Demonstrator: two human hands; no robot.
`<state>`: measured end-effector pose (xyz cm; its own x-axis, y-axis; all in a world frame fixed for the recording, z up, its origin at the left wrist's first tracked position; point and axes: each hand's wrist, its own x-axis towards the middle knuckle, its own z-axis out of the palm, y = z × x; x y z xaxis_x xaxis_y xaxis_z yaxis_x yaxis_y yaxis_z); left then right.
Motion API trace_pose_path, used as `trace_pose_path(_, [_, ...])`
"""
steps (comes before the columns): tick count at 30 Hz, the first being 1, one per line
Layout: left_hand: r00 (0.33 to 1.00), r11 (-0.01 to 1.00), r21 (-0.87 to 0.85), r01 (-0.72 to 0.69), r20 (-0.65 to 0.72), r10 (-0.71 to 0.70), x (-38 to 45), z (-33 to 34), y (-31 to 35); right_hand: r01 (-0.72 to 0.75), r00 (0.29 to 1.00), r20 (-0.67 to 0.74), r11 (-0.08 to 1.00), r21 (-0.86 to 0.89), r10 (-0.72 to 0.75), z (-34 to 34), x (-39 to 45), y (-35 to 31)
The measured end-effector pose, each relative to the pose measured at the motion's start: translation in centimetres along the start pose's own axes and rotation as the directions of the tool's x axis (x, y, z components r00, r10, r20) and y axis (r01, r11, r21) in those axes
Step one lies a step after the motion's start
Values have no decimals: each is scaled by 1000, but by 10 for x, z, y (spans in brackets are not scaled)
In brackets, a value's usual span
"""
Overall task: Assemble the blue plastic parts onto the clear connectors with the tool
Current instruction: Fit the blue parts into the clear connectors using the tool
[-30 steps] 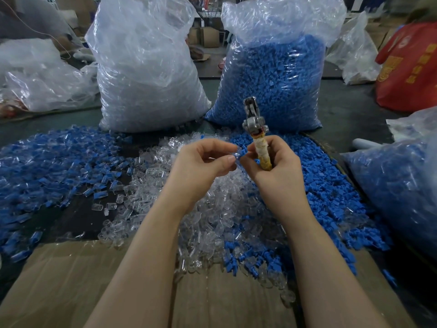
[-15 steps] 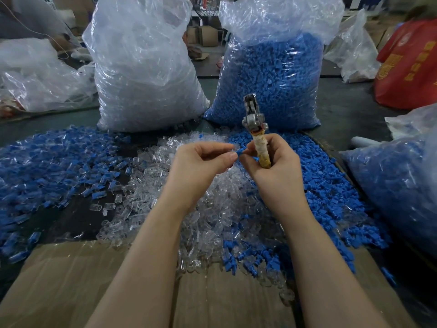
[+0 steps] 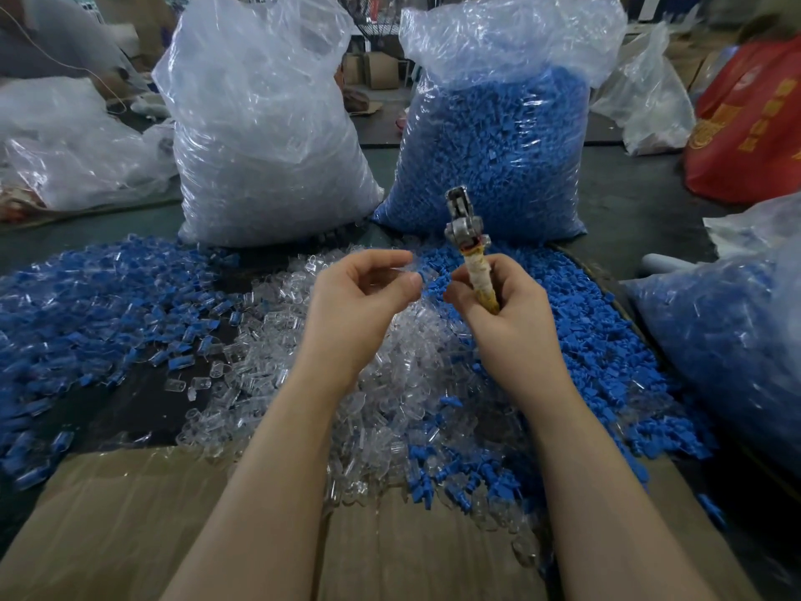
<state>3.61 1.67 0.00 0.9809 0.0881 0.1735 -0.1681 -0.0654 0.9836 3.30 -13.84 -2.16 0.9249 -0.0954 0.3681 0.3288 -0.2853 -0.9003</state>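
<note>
My left hand point(image 3: 362, 292) pinches a small clear connector point(image 3: 411, 267) between thumb and fingertips, held above the pile. A short gap to the right, my right hand point(image 3: 507, 305) grips the tool point(image 3: 470, 245) by its tape-wrapped handle; its metal head points up and away. Below both hands lies a heap of clear connectors point(image 3: 329, 383). Loose blue parts point(image 3: 576, 340) spread to the right of it, and assembled blue-and-clear pieces point(image 3: 86, 305) cover the left of the table. Whether the right fingertips also hold a blue part is hidden.
A tall clear bag of connectors point(image 3: 264, 136) and a bag of blue parts point(image 3: 498, 149) stand at the back. Another bag of blue pieces point(image 3: 728, 340) sits at right, a red bag point(image 3: 745, 123) behind it. A sheet of cardboard point(image 3: 130, 522) lies at the front edge.
My hands have drawn apart: they met at the fingertips before, and now a gap separates them. The left hand has moved slightly left and up with the clear connector.
</note>
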Motion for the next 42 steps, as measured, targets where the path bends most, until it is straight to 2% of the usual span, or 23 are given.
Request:
trace_pose_path(5, [998, 997, -49, -57, -27, 56, 2, -1, -1, -45, 994, 96, 999, -13, 46, -7, 2, 1])
trace_pose_path(13, [982, 983, -35, -178, -66, 176, 3, -4, 0, -16, 961, 263, 967, -254, 85, -10, 1, 4])
trace_pose_path(33, [966, 966, -6, -257, 10, 257, 4, -11, 1, 6, 931, 345, 940, -341, 119, -9, -2, -1])
trace_pose_path(42, [973, 971, -60, -230, 17, 231, 3, -10, 1, 76, 961, 274, 910, -408, 42, -8, -5, -2])
